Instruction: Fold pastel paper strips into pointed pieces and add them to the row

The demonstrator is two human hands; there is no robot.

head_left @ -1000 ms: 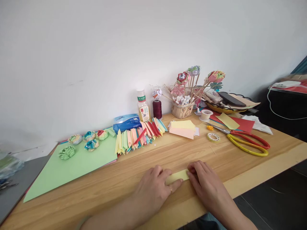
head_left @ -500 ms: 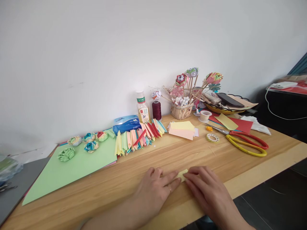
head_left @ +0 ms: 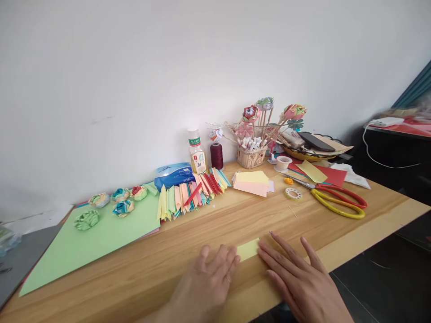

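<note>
A small strip of pale yellow paper [head_left: 248, 250] lies on the wooden table between my two hands. My left hand [head_left: 209, 277] rests at the strip's left end, fingers loosely bent and fingertips at the paper. At the other end, my right hand [head_left: 298, 273] lies flat with its fingers spread, the fingertips touching the paper's edge. Both hands are open, and neither grips the strip. Its two ends are partly hidden under my fingers.
Folded paper pieces [head_left: 188, 197] stand in a row beyond my hands. Scissors [head_left: 336, 199], a tape roll [head_left: 293, 193] and cut paper rectangles [head_left: 253, 181] lie behind. Paper flowers [head_left: 123, 207] sit on a green sheet [head_left: 101, 251] at left. A bottle [head_left: 198, 154] stands by the wall.
My right hand has opened from a pinch at the strip and spread flat. My left hand has drawn back to the left, baring more of the yellow paper. The view has shifted slightly.
</note>
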